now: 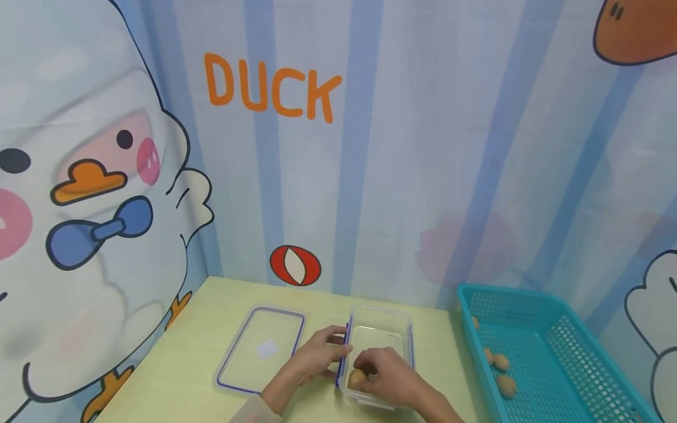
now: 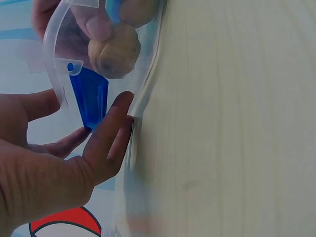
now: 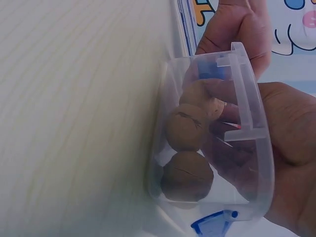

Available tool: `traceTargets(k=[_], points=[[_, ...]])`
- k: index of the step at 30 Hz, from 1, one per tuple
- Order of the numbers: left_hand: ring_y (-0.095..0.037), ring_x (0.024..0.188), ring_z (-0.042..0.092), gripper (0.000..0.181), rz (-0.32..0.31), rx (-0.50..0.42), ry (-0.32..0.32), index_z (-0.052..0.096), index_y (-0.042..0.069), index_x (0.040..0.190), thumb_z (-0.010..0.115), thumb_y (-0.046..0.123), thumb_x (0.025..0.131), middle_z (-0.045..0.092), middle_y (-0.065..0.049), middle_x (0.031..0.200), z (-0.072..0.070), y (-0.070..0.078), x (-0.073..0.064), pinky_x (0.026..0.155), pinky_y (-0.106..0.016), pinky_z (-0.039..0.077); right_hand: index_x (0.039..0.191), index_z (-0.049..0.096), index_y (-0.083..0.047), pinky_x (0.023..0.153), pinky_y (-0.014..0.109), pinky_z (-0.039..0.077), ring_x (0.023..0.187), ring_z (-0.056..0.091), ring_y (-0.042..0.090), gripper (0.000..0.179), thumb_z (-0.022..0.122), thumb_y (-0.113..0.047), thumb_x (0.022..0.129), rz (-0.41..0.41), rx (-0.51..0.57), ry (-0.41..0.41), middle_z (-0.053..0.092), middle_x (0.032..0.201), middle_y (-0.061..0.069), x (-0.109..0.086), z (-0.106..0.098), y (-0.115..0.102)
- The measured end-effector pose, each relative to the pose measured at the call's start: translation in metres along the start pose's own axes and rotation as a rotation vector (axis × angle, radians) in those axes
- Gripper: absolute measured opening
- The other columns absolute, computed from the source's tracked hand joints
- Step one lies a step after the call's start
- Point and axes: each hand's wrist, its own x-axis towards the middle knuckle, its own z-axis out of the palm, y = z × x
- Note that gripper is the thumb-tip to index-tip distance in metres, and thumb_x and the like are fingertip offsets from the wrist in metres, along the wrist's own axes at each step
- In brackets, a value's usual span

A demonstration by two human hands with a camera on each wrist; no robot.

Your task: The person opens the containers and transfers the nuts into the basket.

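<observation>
A clear plastic box with blue side latches stands lidless on the table. My left hand holds its left wall, thumb at the rim and fingers outside around the blue latch. My right hand reaches over into the box's near end. There its fingertips grip a walnut, close to the box floor. Through the near wall, two more walnuts show beside it, one in the middle and one by the right side. The right palm hides part of the box in the head view.
Left of the box lies its clear lid with a blue seal and a white square on it. A turquoise perforated basket at the right has several walnuts along its left side. A printed duck curtain hangs behind the table.
</observation>
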Motion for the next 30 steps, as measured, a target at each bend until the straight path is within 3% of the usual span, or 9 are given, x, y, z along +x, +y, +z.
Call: traceTargets(k=[8,13,25,30], points=[[-0.044,0.121,0.062,0.056,0.009,-0.001,-0.001,0.047,-0.001,0.153,0.069,0.015,0.104,0.055,-0.023,0.141,-0.001,0.002,-0.002,0.080,-0.055,0.065,0.113,0.078,-0.006,0.086,0.036,0.063,0.093,0.069,0.008,0.022,0.083,-0.017,0.095,-0.077,0.025,0.049,0.075,0.103,-0.005,-0.010,-0.036,-0.016],[-0.044,0.120,0.063,0.058,0.007,-0.013,-0.006,0.046,-0.001,0.154,0.069,0.015,0.104,0.054,-0.024,0.142,0.000,0.002,-0.003,0.080,-0.055,0.065,0.115,0.077,-0.010,0.085,0.032,0.063,0.094,0.070,0.009,0.025,0.082,-0.023,0.095,-0.123,-0.016,0.131,0.073,0.106,-0.006,-0.025,-0.068,-0.028],[-0.043,0.122,0.062,0.058,-0.002,-0.014,-0.009,0.045,-0.001,0.154,0.069,0.016,0.104,0.055,-0.023,0.142,0.001,0.003,-0.003,0.080,-0.054,0.065,0.117,0.075,-0.018,0.081,0.027,0.063,0.095,0.073,0.012,0.031,0.087,-0.017,0.088,-0.021,-0.198,0.435,0.072,0.108,-0.010,-0.085,-0.142,-0.016],[-0.043,0.122,0.062,0.057,0.000,-0.018,-0.010,0.045,-0.002,0.154,0.068,0.015,0.104,0.055,-0.023,0.141,0.001,0.002,-0.003,0.079,-0.053,0.065,0.122,0.074,-0.019,0.084,0.027,0.062,0.101,0.073,0.014,0.033,0.085,-0.021,0.092,0.066,-0.229,0.490,0.073,0.113,-0.006,-0.107,-0.162,0.002]])
